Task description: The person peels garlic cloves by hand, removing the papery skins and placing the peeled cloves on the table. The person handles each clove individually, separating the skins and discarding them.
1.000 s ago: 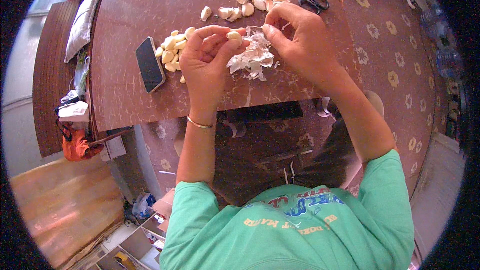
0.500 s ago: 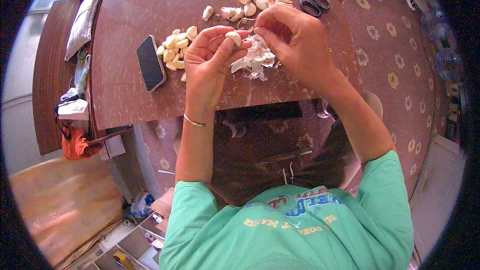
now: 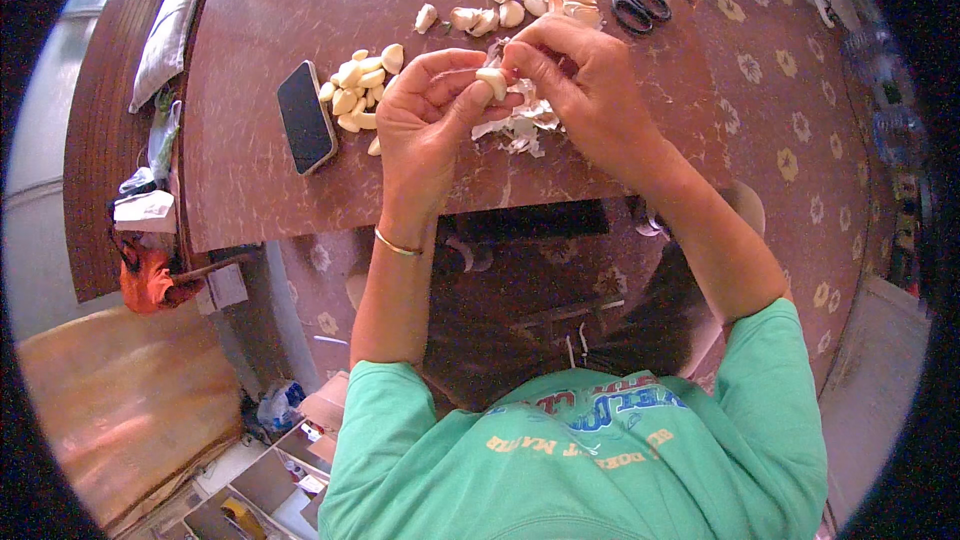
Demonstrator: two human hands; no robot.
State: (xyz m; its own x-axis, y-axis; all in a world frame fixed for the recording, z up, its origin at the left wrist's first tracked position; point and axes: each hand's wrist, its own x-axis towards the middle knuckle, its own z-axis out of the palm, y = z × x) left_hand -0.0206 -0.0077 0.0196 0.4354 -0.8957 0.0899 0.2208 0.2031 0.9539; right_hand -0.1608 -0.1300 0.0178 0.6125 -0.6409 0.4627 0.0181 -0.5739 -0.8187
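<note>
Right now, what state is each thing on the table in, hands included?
Garlic clove: pinched between both hands, above the table.
Left hand: closed on the clove.
Right hand: fingertips on the clove.
Peeled cloves: heaped by the phone.
Garlic skins: loose pile under the hands.
Phone: flat, screen dark.
Scissors: closed, untouched.

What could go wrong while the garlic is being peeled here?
The clove, pinched between left hand and right hand, might slip and fall among the skins. A forearm could perhaps knock the phone, which lies near the table edge. Loose skins might scatter into the peeled pile.
</note>
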